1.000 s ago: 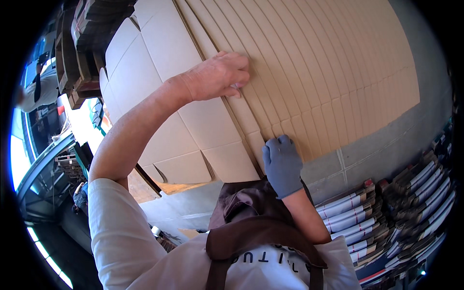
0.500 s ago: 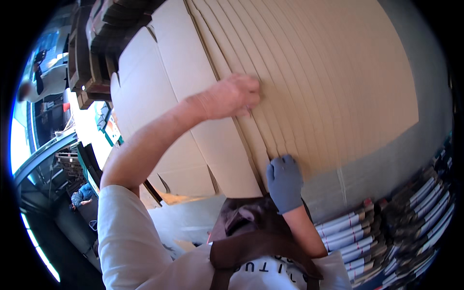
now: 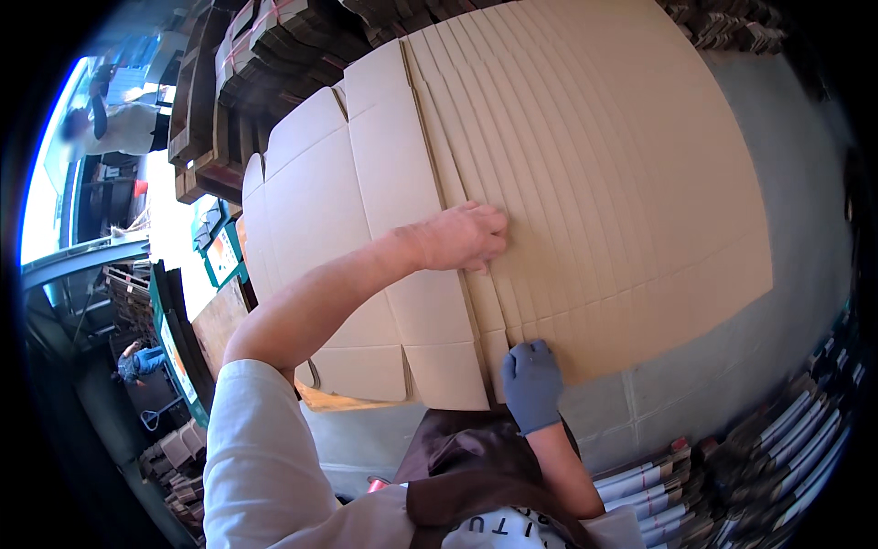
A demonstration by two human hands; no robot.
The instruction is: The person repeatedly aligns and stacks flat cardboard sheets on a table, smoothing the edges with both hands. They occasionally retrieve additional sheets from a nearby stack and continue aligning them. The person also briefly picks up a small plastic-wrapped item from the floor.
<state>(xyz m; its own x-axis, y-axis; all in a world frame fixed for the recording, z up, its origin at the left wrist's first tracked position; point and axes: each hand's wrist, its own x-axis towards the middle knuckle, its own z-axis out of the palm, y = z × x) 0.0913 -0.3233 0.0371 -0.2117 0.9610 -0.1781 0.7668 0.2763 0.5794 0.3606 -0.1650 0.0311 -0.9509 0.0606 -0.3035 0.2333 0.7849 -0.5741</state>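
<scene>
Grip uncertain at the fanned cardboard sheets (image 3: 631, 192)

Both hands have their fingers bent at the cardboard, but the fingertips are hidden, so whether either one pinches a sheet I cannot tell. With a clock face laid over the view, the bare left hand (image 3: 464, 238) lies just off the centre toward one o'clock, knuckles up, across the first stepped edges of the fan. Lower, toward five o'clock, the right hand (image 3: 533, 384), in a grey-blue glove, curls at the near border of the same sheets.

The fan spreads from the centre out to two o'clock, its many overlapping edges running nearly parallel, a crease crossing them near the closer border. Toward ten o'clock, adjoining it, lies a flat carton blank (image 3: 315, 210) with fold lines and cut slots. A yellowish wooden strip (image 3: 343, 401) peeks from under the blank at seven o'clock.

The wearer's brown apron (image 3: 476, 448) is at six o'clock, just beside the cardboard. Stacked flat bundles (image 3: 713, 485) fill four o'clock. At ten o'clock stand wooden pallets (image 3: 197, 137), and beyond them a person in a pale top (image 3: 123, 128); another person, in blue (image 3: 139, 361), is well apart between eight and nine.
</scene>
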